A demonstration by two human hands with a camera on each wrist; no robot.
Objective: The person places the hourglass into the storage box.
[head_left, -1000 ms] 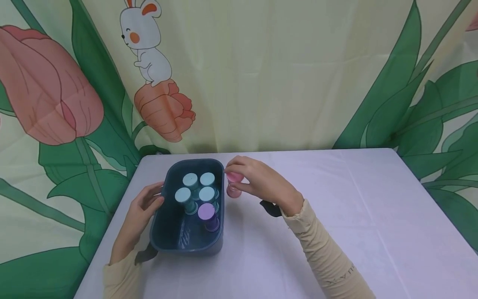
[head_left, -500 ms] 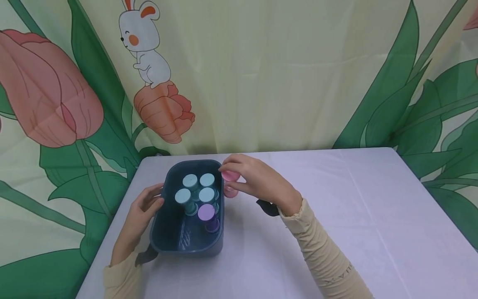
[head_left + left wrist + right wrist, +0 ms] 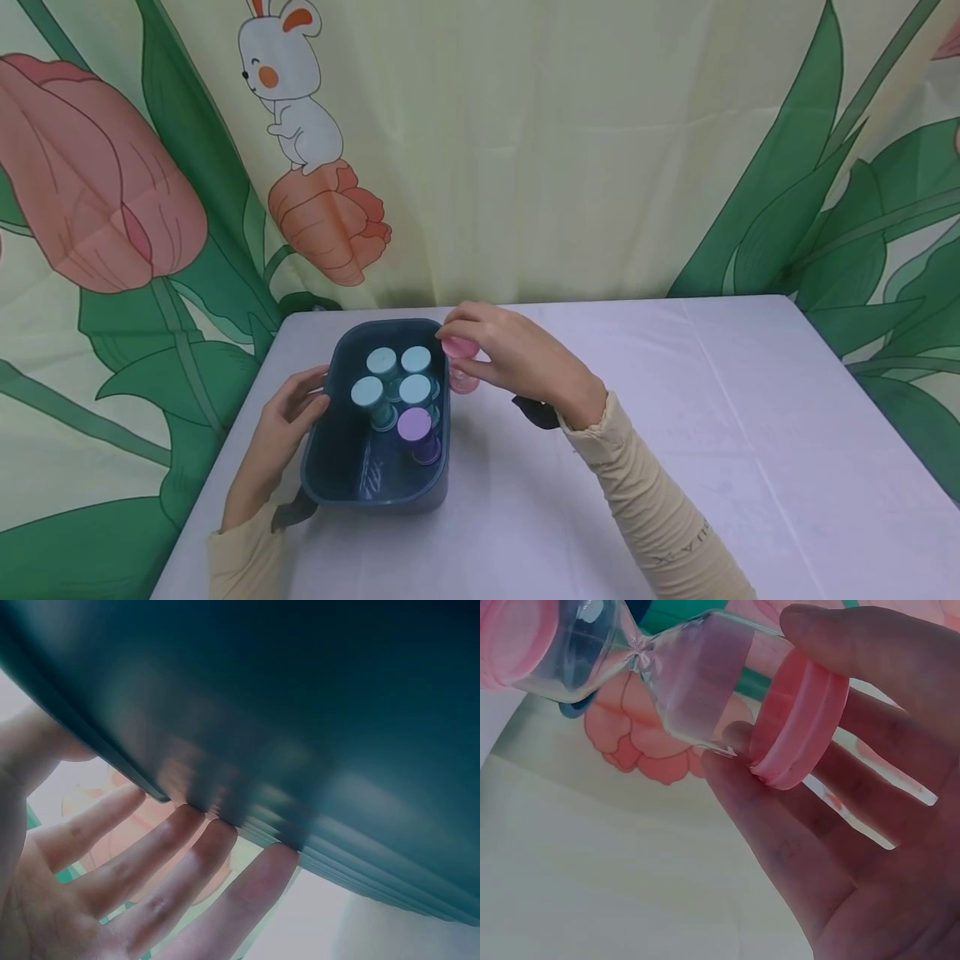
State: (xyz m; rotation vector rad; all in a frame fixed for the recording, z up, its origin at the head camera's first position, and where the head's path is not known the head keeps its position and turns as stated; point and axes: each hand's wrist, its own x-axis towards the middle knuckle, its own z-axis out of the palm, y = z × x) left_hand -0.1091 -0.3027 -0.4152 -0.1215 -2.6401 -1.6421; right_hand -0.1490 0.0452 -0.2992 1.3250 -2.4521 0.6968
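Observation:
A pink hourglass [image 3: 461, 363] with pink sand hangs just right of the dark teal bin's [image 3: 330, 483] far right rim. My right hand [image 3: 510, 354] pinches its top cap; the right wrist view shows the pink cap [image 3: 799, 720] held between thumb and fingers. Inside the bin stand several light-blue hourglasses [image 3: 397, 377] and one purple hourglass [image 3: 416, 433]. My left hand [image 3: 288, 412] rests against the bin's left wall, straight fingers [image 3: 187, 862] lying along the ribbed side [image 3: 315, 735].
The bin stands on a table with a pale lilac cloth [image 3: 675, 433], near its left edge. A curtain printed with tulips and a rabbit [image 3: 288, 92] hangs behind the table's far edge.
My right hand has lifted the pink hourglass slightly and moved it left toward the bin's rim. The left hand and bin have stayed put.

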